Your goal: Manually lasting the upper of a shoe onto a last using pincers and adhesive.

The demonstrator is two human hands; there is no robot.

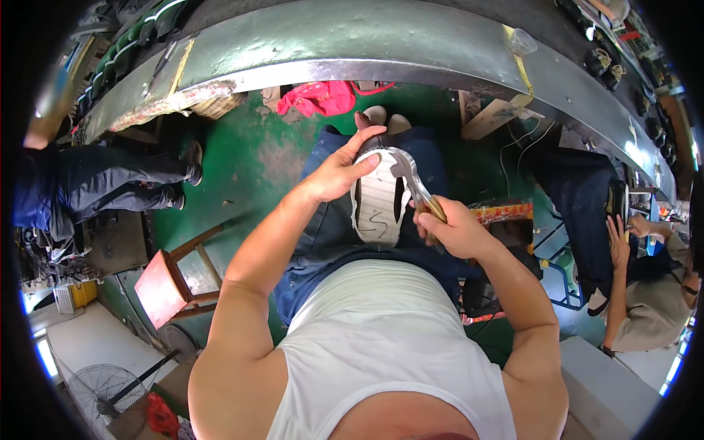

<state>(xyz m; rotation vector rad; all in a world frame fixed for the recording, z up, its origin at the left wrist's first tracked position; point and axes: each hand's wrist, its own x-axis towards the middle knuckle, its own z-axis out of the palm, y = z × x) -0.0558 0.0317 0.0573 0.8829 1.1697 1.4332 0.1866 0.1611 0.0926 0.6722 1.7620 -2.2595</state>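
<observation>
A long grey metal counter (367, 45) spans the far side, its top shiny with light and crossed by 2 yellow strips (182, 64). The green floor (246, 172) is scuffed grey in patches. At left stands 1 wooden stool (163, 290) with a red seat; lower, 1 caged fan (107, 405) near a bright window (47, 357).

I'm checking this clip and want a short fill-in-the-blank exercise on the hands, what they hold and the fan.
1. The left hand holds the shoe at the end ______ from the person's chest.
2. The right hand grips the metal tool by its ______.
3. The shoe's pale sole faces ______, toward the head camera.
4. The fan stands on the person's ______ side.

Missing words: farther; handle; up; left.
</observation>
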